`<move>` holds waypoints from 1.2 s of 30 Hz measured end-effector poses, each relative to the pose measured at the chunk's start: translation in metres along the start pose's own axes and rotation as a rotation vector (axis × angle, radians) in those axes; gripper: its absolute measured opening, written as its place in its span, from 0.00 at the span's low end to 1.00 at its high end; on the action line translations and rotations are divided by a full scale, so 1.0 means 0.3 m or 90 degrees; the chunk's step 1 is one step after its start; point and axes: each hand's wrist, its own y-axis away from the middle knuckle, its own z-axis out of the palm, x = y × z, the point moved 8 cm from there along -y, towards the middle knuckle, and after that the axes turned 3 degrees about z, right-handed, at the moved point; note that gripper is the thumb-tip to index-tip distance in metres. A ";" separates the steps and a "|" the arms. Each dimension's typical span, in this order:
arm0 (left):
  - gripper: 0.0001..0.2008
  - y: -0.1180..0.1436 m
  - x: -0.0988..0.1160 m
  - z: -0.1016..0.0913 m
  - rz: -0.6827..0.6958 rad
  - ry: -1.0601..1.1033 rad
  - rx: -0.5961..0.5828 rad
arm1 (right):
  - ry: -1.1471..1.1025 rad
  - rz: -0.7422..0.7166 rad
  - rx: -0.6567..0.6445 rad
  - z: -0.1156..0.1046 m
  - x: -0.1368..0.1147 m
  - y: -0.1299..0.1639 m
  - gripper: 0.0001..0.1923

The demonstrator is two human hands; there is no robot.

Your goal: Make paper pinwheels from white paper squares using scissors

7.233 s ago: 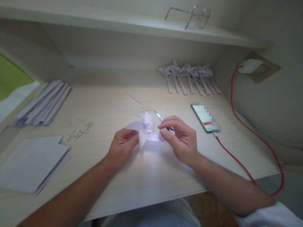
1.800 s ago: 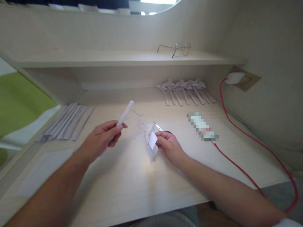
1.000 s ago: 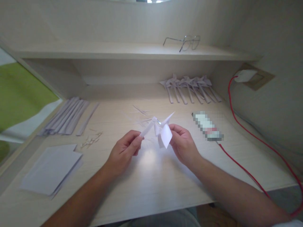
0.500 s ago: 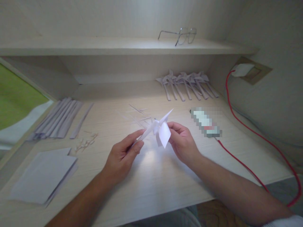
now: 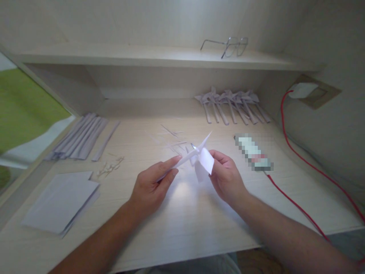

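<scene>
A white paper pinwheel (image 5: 205,161) is held up in front of me above the desk. My left hand (image 5: 155,179) is closed around its rolled paper stick, thumb and index finger stretched along it. On the other side, my right hand (image 5: 228,173) has its fingers curled at the edge of a blade, and the blade partly hides the fingertips. A small pointed tip (image 5: 193,145), dark and shiny, shows behind the pinwheel's centre. Several thin slivers (image 5: 171,133) lie on the desk beyond my hands.
Rolled paper sticks (image 5: 82,137) lie at the left, with cut paper sheets (image 5: 61,201) and small pale twig-like bits (image 5: 110,167) nearer. Several pinwheels (image 5: 228,102) rest at the back right. A blurred phone (image 5: 252,150) sits on a red cable (image 5: 296,207). Glasses (image 5: 234,47) are on the shelf (image 5: 128,59).
The view has turned slightly left, so everything sits further right in the picture. Both hands keep the pinwheel between them, and its blades have tilted a little.
</scene>
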 end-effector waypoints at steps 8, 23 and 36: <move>0.23 0.003 0.045 -0.017 0.097 -0.046 0.008 | 0.021 -0.013 0.015 -0.017 0.009 0.002 0.11; 0.23 0.007 0.113 -0.033 0.160 0.043 0.021 | 0.305 -0.272 -0.039 0.086 -0.138 0.106 0.03; 0.16 0.005 0.187 -0.074 0.148 0.205 0.069 | 0.352 -0.423 -0.104 0.165 -0.200 0.178 0.07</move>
